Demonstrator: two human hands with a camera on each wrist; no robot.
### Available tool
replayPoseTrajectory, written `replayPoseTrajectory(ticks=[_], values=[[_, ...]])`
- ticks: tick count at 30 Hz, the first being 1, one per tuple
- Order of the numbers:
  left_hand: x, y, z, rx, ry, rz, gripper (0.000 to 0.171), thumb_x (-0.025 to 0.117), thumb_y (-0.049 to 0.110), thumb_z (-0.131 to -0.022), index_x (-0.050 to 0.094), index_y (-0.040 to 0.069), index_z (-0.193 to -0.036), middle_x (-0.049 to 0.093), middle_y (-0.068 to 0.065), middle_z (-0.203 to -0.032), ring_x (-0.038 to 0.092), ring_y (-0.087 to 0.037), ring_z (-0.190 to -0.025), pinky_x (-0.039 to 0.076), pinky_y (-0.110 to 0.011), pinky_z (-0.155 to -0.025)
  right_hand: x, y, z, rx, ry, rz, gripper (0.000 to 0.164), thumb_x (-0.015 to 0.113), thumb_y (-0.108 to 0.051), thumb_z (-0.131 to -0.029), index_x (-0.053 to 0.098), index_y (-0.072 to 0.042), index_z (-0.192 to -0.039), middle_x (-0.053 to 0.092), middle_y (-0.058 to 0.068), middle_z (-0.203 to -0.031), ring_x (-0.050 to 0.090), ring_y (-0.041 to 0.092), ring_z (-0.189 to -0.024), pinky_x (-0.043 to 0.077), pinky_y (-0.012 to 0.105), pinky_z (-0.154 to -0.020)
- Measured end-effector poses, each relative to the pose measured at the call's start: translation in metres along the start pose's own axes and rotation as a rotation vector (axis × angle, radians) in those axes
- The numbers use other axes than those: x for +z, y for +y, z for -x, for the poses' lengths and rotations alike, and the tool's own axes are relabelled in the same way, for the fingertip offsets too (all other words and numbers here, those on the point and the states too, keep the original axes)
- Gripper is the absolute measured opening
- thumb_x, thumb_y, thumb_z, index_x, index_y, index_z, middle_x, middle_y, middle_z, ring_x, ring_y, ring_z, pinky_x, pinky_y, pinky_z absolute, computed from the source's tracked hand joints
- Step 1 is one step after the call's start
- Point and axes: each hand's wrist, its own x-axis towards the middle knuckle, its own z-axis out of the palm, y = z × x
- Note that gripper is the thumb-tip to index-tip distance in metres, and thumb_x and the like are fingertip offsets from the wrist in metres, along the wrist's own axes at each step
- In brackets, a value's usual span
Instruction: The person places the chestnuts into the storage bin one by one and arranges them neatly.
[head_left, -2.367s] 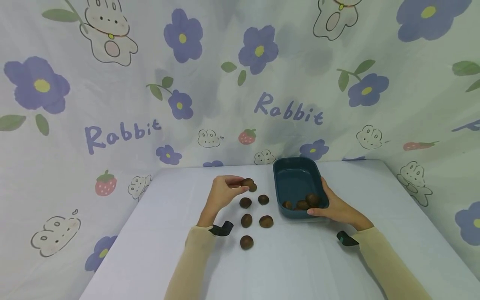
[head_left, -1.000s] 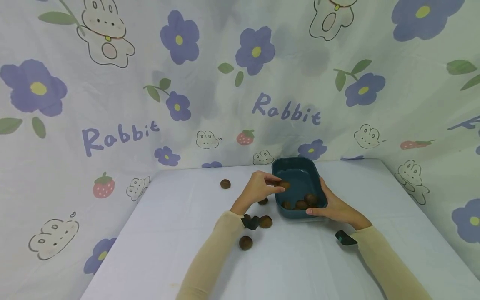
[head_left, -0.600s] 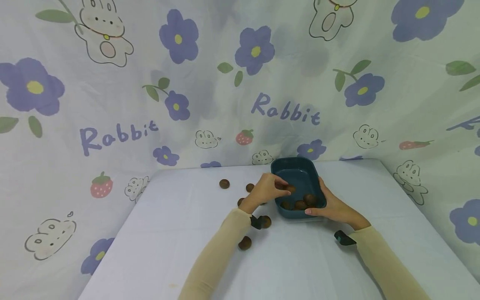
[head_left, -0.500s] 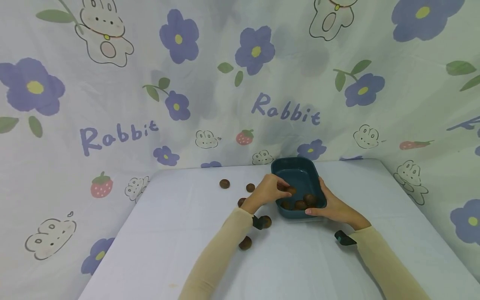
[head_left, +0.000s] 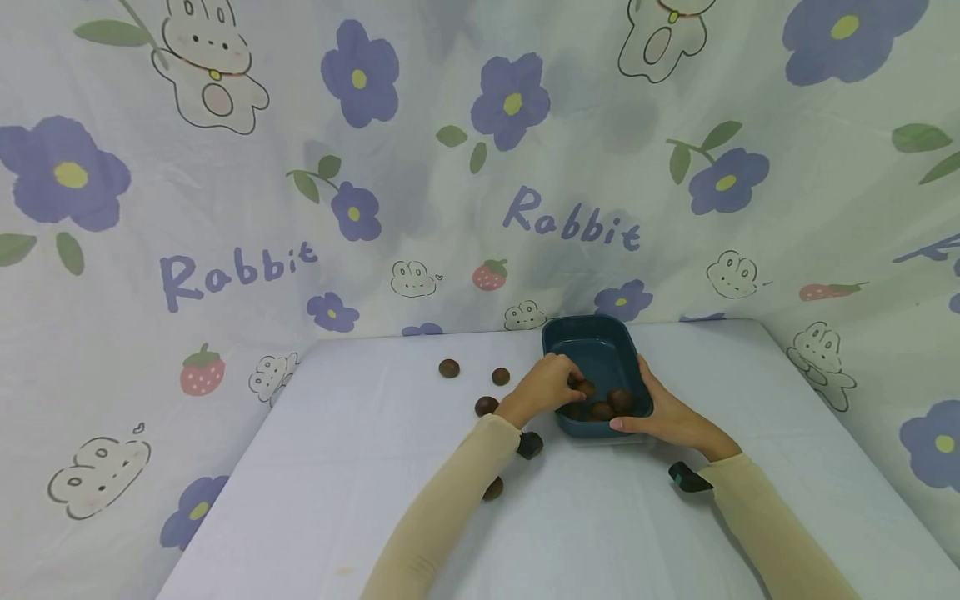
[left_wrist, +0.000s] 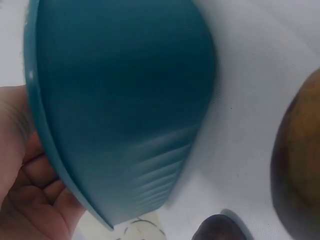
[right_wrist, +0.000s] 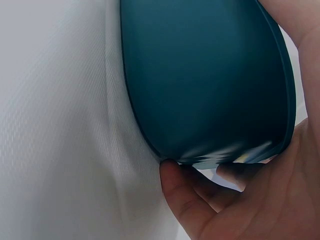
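Note:
My left hand (head_left: 546, 385) reaches over the left rim of a dark teal rectangular tub (head_left: 596, 337). Between thumb and fingertips it pinches a brown round piece (head_left: 585, 388), low inside the near end. Several similar pieces lie there, one being a larger brown piece (head_left: 620, 401). My right hand (head_left: 675, 417) grips the tub's right side near its front corner, thumb at the front rim. In the left wrist view the tub's outer wall (left_wrist: 120, 100) hides the left fingertips. The right wrist view shows the right fingers (right_wrist: 187, 200) under the tub's lower edge.
More brown pieces lie left of the tub on the white-covered table (head_left: 360, 467), including a far one (head_left: 449, 368), a small one (head_left: 501, 377) and another (head_left: 487, 406). A near piece (head_left: 492, 489) is partly behind the left sleeve. A patterned cloth (head_left: 420, 192) hangs behind.
My left hand has carried a brown piece from the table rightward over the rim and lowered it toward the tub's near end. My right hand has stayed on the tub.

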Motion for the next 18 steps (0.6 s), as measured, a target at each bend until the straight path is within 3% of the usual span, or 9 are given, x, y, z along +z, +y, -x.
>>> replayPoseTrajectory(ticks=[11,18], values=[[0.010,0.005,-0.006,0.002,-0.025,-0.059,0.023,0.082,0.021,-0.090,0.080,0.010,-0.110,0.079,-0.002,-0.110,0.072,-0.015,-0.101,0.058,-0.024,-0.084,0.001,0.000,0.000,-0.016,-0.002,-0.010,0.131,0.080,-0.041,-0.089,-0.029,-0.024,-0.160,-0.022,0.015,-0.172,-0.009,0.053,-0.158,0.011,0.082,-0.115],[0.012,0.008,-0.008,-0.003,-0.020,-0.030,0.021,0.083,0.018,-0.089,0.081,0.009,-0.108,0.079,-0.002,-0.107,0.072,-0.015,-0.097,0.058,-0.024,-0.081,0.001,0.004,-0.001,-0.007,0.001,-0.001,0.130,0.079,-0.044,-0.090,-0.030,-0.026,-0.160,-0.023,0.013,-0.172,-0.009,0.052,-0.158,0.011,0.081,-0.116]])
